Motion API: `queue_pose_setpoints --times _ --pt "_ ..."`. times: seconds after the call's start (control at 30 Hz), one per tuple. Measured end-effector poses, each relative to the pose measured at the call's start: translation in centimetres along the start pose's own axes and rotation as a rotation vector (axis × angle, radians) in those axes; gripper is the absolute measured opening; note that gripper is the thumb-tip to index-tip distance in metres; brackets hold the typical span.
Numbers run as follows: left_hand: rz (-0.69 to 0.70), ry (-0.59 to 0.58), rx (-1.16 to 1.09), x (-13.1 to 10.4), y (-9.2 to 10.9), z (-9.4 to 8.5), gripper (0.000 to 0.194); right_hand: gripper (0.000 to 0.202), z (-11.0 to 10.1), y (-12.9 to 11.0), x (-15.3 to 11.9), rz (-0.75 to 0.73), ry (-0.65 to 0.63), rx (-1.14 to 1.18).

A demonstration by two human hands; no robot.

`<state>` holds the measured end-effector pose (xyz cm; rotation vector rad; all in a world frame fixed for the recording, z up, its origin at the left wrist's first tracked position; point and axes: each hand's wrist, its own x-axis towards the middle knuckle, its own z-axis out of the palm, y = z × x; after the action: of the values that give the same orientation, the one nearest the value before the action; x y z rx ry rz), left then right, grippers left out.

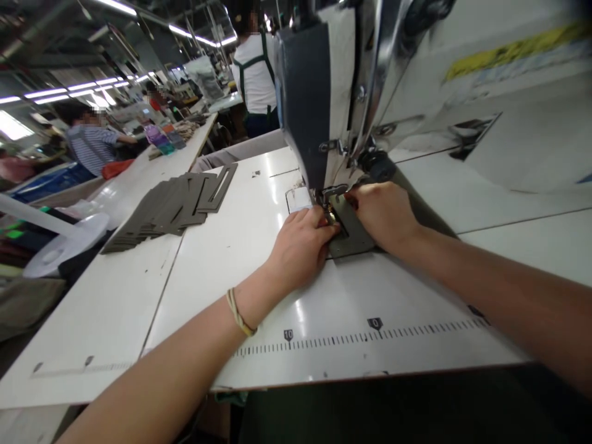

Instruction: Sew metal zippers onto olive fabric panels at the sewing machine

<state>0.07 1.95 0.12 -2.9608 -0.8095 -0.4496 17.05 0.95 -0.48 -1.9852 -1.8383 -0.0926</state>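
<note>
A flat grey-brown panel with a long slot (354, 245) lies under the needle area of a sewing machine (308, 105). Gold-coloured metal, which looks like zipper teeth (332, 216), glints inside the slot. My left hand (300, 243) is at the panel's left side, its fingers bent and closed on the edge beside the slot. Close to the presser foot, my right hand (386, 213) grips the panel's far right side with thumb and fingers pinched. Dark olive fabric (423, 200) runs behind my right wrist. Some of my fingertips are hidden.
Several matching slotted panels (171, 203) lie fanned out on the white table (222, 265) to the left. A ruler scale (333, 339) runs along the front edge. A white spool-like disc (67, 243) stands at far left. Other people (256, 74) are at work beyond.
</note>
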Motion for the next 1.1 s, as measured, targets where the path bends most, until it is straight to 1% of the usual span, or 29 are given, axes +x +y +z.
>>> queue_pose_setpoints --times 0.1,0.17,0.33,0.4,0.47,0.6,0.7,0.9,1.0,1.1 --pt "0.002 0.021 -0.009 -0.2 0.0 -0.1 0.028 0.018 -0.1 0.4 0.1 -0.019 -0.017 0.0" --pt "0.007 0.022 -0.007 -0.2 0.0 -0.2 0.027 0.016 -0.2 0.6 0.3 -0.035 -0.017 -0.011" --pt "0.044 0.021 0.025 -0.2 0.0 -0.2 0.024 0.029 0.3 0.4 0.8 0.025 0.02 -0.058" --pt "0.046 0.029 0.026 -0.2 0.0 -0.2 0.024 0.029 0.7 0.5 1.0 0.038 0.029 -0.038" --pt "0.035 0.035 0.021 -0.3 0.0 -0.2 0.024 0.026 0.8 0.7 1.0 0.014 0.025 0.016" --pt "0.032 0.034 0.017 -0.4 0.1 -0.3 0.024 0.018 0.5 1.3 0.5 -0.111 -0.017 0.158" --pt "0.029 0.039 0.019 -0.5 0.2 -0.4 0.023 0.015 0.3 1.5 0.3 -0.156 -0.037 0.201" --pt "0.023 0.042 0.005 -0.5 0.1 -0.3 0.024 0.017 0.6 1.5 1.0 -0.206 -0.062 0.219" --pt "0.027 0.046 -0.001 -0.5 0.1 -0.3 0.024 0.017 0.6 1.5 1.2 -0.218 -0.062 0.176" --pt "0.034 0.051 -0.001 -0.4 0.0 -0.4 0.023 0.018 0.6 1.4 0.9 -0.189 -0.044 0.102"
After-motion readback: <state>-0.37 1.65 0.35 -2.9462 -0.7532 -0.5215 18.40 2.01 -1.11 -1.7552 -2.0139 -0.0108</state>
